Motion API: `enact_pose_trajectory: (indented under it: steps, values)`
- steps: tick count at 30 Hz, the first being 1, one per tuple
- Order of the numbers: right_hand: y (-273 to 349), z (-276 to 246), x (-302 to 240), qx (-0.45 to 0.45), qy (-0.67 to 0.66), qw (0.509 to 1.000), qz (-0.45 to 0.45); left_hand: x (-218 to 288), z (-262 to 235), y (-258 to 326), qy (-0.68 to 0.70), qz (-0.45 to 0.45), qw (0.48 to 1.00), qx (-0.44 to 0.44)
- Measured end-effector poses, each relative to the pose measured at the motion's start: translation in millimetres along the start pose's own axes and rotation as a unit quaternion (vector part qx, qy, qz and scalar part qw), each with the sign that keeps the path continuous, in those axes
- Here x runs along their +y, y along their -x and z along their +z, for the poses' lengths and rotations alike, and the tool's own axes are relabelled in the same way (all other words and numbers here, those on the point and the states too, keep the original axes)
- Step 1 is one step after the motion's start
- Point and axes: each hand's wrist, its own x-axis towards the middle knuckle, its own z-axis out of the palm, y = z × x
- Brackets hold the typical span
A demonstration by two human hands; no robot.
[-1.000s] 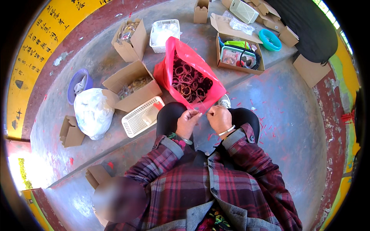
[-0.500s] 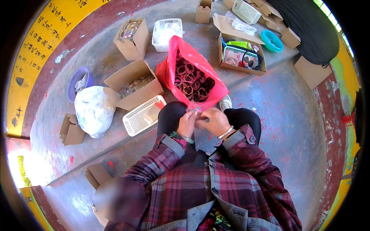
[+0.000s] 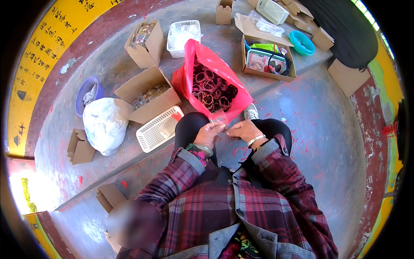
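Observation:
Between my knees, my left hand [image 3: 209, 134] pinches a small clear plastic bag [image 3: 220, 117], which stands up past the fingertips against the red bag's near edge. Close beside it, my right hand [image 3: 244, 131] has thumb and fingers pressed together; whatever they hold is too small to make out. Just beyond both hands, a large red plastic bag [image 3: 234, 84] gapes wide. Inside it lies a heap of dark, pink and tan ring-shaped bands [image 3: 210, 88].
Left of the red bag stand a cardboard box [image 3: 142, 82] of small packets, a cream basket [image 3: 148, 136], a stuffed white bag [image 3: 105, 123] and a purple basin [image 3: 80, 97]. Farther right are an open box [image 3: 269, 77] of supplies and a turquoise basin [image 3: 303, 42]. Red scraps litter the floor.
My hands have drawn slightly apart. The right has shifted right, its fingers now pointing at the left. The clear bag shows more plainly above my left fingertips.

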Motion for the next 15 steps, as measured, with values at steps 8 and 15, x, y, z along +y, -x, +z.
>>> enact_pose_trajectory:
  steps: [8,15]
  values:
    - [-2,5,10,0.053,-0.047,0.995,-0.064,7,6,4,0.026,-0.015,1.0,-0.001]
    - [-4,6,15,0.065,0.005,0.996,-0.06,1,4,3,0.017,0.007,1.0,-0.015]
